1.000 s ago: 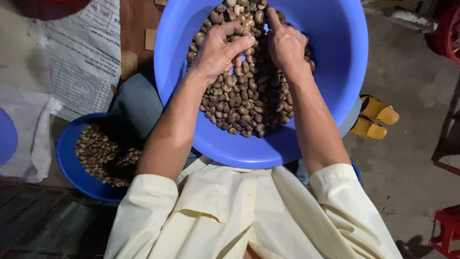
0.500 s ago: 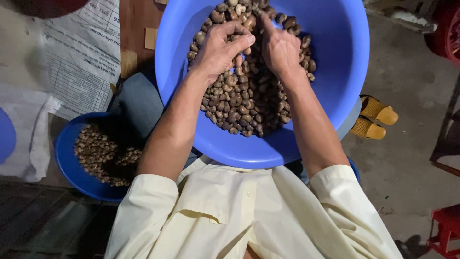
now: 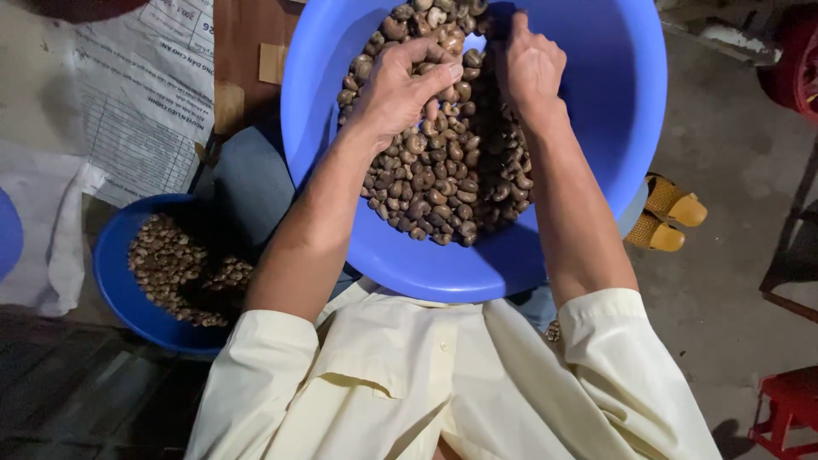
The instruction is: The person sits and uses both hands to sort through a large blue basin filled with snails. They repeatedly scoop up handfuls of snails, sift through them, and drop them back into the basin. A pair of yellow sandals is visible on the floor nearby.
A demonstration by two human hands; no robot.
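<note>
1. A large blue basin [image 3: 596,128] sits tipped on the person's lap, its far rim raised; I judge the slant keeps the brown nuts [image 3: 443,179] banked in one heap along the middle and lower left of the bowl, within reach of both hands
2. The left hand [image 3: 400,85] lies on the upper part of the heap, fingers curled and closed over a few nuts, thumb pressed across them; it is grasping nuts, though how many cannot be told
3. The right hand [image 3: 530,64] is at the heap's upper right edge, drawn into a loose fist with knuckles up. Whether it encloses a nut cannot be told from this angle
4. Both forearms run down into the basin from cream-coloured sleeves [image 3: 273,366], elbows spread, which appears to steady the bowl between them
5. A smaller blue bowl [image 3: 115,281] stands on the floor at the person's left, just beside the knee, holding paler, smaller pieces [image 3: 175,268]; it is apart from the basin
6. Printed paper sheets [image 3: 141,102] lie beyond that bowl. Yellow sandals [image 3: 669,217] show past the basin's right rim, and a red stool [image 3: 788,405] stands at the lower right
</note>
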